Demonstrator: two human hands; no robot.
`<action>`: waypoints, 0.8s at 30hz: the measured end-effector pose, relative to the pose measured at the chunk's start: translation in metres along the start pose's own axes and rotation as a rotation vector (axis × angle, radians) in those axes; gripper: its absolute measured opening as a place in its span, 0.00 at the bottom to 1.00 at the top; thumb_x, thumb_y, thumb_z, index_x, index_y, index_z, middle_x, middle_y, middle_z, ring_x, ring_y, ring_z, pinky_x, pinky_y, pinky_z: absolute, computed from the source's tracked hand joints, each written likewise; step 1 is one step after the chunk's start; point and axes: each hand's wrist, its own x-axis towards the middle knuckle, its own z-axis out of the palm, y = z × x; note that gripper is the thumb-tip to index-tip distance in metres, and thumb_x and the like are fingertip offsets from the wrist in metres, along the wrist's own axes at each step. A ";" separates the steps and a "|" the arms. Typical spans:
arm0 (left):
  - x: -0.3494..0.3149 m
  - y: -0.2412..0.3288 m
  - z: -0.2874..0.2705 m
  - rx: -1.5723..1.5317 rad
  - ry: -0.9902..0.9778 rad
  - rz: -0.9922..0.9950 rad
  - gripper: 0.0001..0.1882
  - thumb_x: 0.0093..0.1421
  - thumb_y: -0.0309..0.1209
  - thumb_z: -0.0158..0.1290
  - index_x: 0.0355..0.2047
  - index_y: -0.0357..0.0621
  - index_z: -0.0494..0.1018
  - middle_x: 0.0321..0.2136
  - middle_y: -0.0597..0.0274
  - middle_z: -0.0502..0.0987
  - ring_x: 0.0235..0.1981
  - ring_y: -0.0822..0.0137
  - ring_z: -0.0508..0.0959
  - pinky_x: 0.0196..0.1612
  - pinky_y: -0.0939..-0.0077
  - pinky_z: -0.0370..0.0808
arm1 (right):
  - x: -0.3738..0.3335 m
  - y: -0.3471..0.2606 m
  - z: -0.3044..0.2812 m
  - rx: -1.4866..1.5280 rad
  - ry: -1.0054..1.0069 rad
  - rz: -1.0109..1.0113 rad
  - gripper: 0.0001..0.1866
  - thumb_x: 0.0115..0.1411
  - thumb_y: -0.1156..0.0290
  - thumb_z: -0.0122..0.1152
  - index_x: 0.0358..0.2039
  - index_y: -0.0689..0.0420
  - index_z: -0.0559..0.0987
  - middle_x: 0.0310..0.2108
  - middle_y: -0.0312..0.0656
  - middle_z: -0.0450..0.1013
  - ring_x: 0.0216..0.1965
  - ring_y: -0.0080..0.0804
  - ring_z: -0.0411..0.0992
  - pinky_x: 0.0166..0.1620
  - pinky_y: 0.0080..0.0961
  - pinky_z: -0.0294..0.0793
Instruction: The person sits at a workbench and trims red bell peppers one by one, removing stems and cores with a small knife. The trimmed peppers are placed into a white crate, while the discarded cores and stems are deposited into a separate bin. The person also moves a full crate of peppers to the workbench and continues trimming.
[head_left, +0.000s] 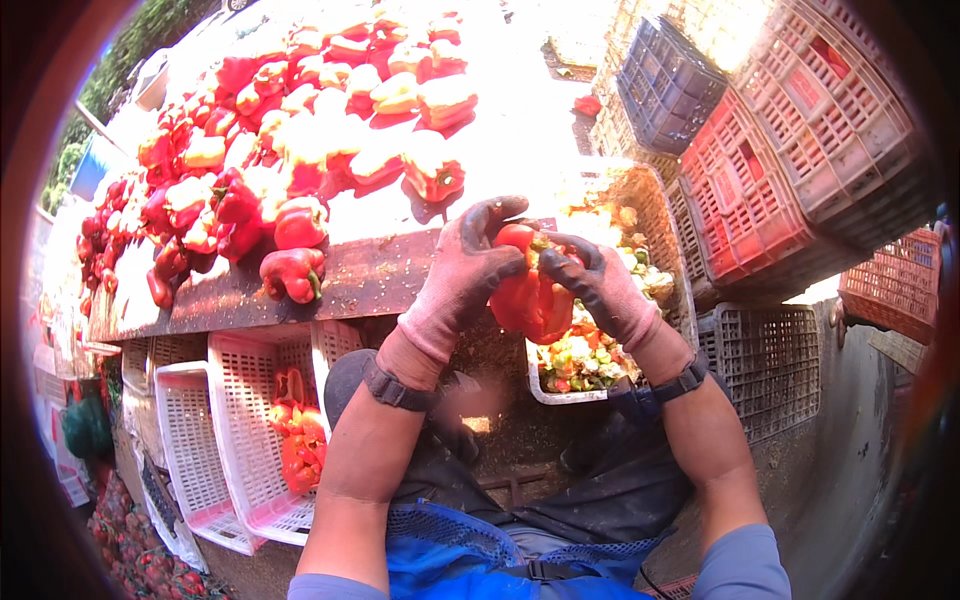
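Note:
A red bell pepper [528, 303] is held between my two gloved hands, just past the front edge of the wooden table [375, 265]. My left hand [468, 262] grips its left side, thumb against the pepper and index finger bent above it. From the other side, my right hand [603, 288] has its dark fingertips on the pepper's top, near the greenish stem end. Whether a small tool is in the right hand I cannot tell. Below the pepper, a pale crate [568, 397] holds pale and green pepper scraps [585, 350].
Many red bell peppers [290, 150] are heaped across the sunlit table. At lower left, white crates [235, 400] stand by the table, one with red pepper pieces [300, 450]. Stacked red and brown crates [745, 170], a blue crate [668, 88] and a grey crate [765, 365] line the right.

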 end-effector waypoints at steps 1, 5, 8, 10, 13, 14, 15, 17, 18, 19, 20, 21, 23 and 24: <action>0.001 -0.005 0.003 0.028 0.015 -0.001 0.32 0.53 0.21 0.59 0.60 0.30 0.68 0.51 0.52 0.79 0.51 0.66 0.79 0.58 0.71 0.76 | -0.002 0.004 -0.003 0.059 -0.010 -0.072 0.27 0.68 0.59 0.64 0.60 0.64 0.76 0.48 0.39 0.79 0.48 0.21 0.75 0.54 0.23 0.75; 0.005 -0.025 0.013 0.221 0.112 0.034 0.28 0.55 0.21 0.58 0.58 0.35 0.71 0.48 0.52 0.80 0.50 0.62 0.79 0.55 0.67 0.76 | -0.009 0.022 -0.007 0.360 0.077 -0.110 0.24 0.67 0.62 0.66 0.58 0.63 0.78 0.43 0.38 0.81 0.44 0.20 0.76 0.49 0.21 0.77; 0.009 -0.034 0.022 0.871 -0.024 0.593 0.20 0.61 0.31 0.59 0.52 0.34 0.74 0.46 0.55 0.77 0.47 0.65 0.77 0.50 0.70 0.76 | -0.010 0.032 -0.005 0.280 0.219 -0.061 0.26 0.64 0.60 0.70 0.56 0.63 0.78 0.43 0.38 0.81 0.41 0.20 0.76 0.48 0.21 0.77; 0.007 -0.041 0.035 0.462 0.014 0.281 0.19 0.64 0.35 0.59 0.49 0.35 0.75 0.44 0.57 0.78 0.45 0.68 0.77 0.48 0.72 0.76 | -0.011 0.036 -0.010 -0.053 0.259 -0.077 0.27 0.63 0.59 0.71 0.57 0.62 0.78 0.43 0.41 0.81 0.41 0.21 0.76 0.47 0.22 0.77; 0.007 -0.043 0.046 0.227 0.073 -0.051 0.16 0.67 0.35 0.56 0.49 0.37 0.75 0.43 0.55 0.78 0.46 0.66 0.77 0.51 0.68 0.75 | -0.012 0.037 -0.017 -0.182 0.245 -0.094 0.30 0.59 0.53 0.72 0.56 0.58 0.78 0.43 0.47 0.81 0.43 0.31 0.78 0.49 0.30 0.78; 0.009 -0.044 0.047 0.128 0.089 -0.126 0.18 0.68 0.38 0.57 0.49 0.36 0.75 0.41 0.61 0.78 0.43 0.72 0.77 0.48 0.73 0.76 | -0.013 0.036 -0.021 -0.234 0.235 -0.116 0.32 0.58 0.49 0.72 0.56 0.56 0.79 0.43 0.49 0.81 0.45 0.39 0.79 0.51 0.34 0.78; 0.010 -0.045 0.049 0.096 0.087 -0.179 0.19 0.67 0.40 0.58 0.49 0.36 0.75 0.40 0.61 0.79 0.42 0.73 0.77 0.46 0.74 0.76 | -0.015 0.034 -0.024 -0.284 0.223 -0.125 0.33 0.56 0.45 0.72 0.55 0.54 0.79 0.43 0.52 0.81 0.47 0.47 0.80 0.53 0.39 0.78; 0.011 -0.048 0.051 0.007 0.082 -0.226 0.22 0.66 0.43 0.60 0.48 0.34 0.76 0.39 0.61 0.80 0.39 0.74 0.78 0.43 0.76 0.76 | -0.019 0.030 -0.032 -0.494 0.207 -0.250 0.34 0.56 0.50 0.72 0.60 0.51 0.76 0.49 0.50 0.78 0.50 0.48 0.78 0.55 0.40 0.76; 0.011 -0.051 0.053 -0.037 0.051 -0.223 0.23 0.66 0.43 0.60 0.48 0.34 0.75 0.39 0.61 0.80 0.39 0.74 0.78 0.43 0.76 0.76 | -0.022 0.028 -0.035 -0.604 0.226 -0.341 0.34 0.57 0.53 0.72 0.61 0.52 0.75 0.50 0.49 0.77 0.50 0.46 0.78 0.55 0.38 0.77; 0.011 -0.053 0.055 -0.075 0.035 -0.228 0.24 0.66 0.44 0.60 0.49 0.33 0.75 0.39 0.60 0.80 0.39 0.74 0.78 0.42 0.76 0.76 | -0.024 0.027 -0.037 -0.710 0.249 -0.472 0.34 0.57 0.56 0.72 0.62 0.53 0.74 0.52 0.48 0.76 0.51 0.45 0.77 0.55 0.36 0.77; 0.010 -0.056 0.056 -0.098 0.008 -0.259 0.25 0.66 0.45 0.60 0.49 0.33 0.75 0.39 0.60 0.80 0.39 0.74 0.78 0.42 0.76 0.76 | -0.025 0.026 -0.041 -0.793 0.156 -0.450 0.37 0.56 0.57 0.72 0.65 0.51 0.71 0.54 0.50 0.74 0.54 0.50 0.75 0.57 0.40 0.76; 0.010 -0.057 0.056 -0.044 0.013 -0.237 0.23 0.67 0.43 0.59 0.49 0.34 0.74 0.40 0.62 0.80 0.39 0.74 0.78 0.43 0.76 0.77 | -0.026 0.025 -0.041 -0.819 0.121 -0.422 0.37 0.55 0.56 0.71 0.65 0.50 0.70 0.54 0.49 0.74 0.53 0.49 0.76 0.57 0.40 0.76; 0.010 -0.059 0.056 0.096 0.011 -0.252 0.19 0.69 0.41 0.56 0.49 0.37 0.74 0.40 0.64 0.79 0.40 0.74 0.79 0.44 0.76 0.77 | -0.027 0.027 -0.042 -0.872 0.054 -0.359 0.38 0.55 0.53 0.70 0.64 0.49 0.69 0.52 0.48 0.75 0.51 0.48 0.77 0.56 0.41 0.75; 0.009 -0.059 0.056 0.065 -0.004 -0.272 0.19 0.70 0.41 0.55 0.50 0.37 0.74 0.43 0.62 0.80 0.43 0.72 0.79 0.47 0.75 0.78 | -0.026 0.028 -0.040 -0.876 0.057 -0.335 0.39 0.54 0.53 0.71 0.65 0.50 0.68 0.51 0.49 0.75 0.51 0.48 0.77 0.55 0.41 0.76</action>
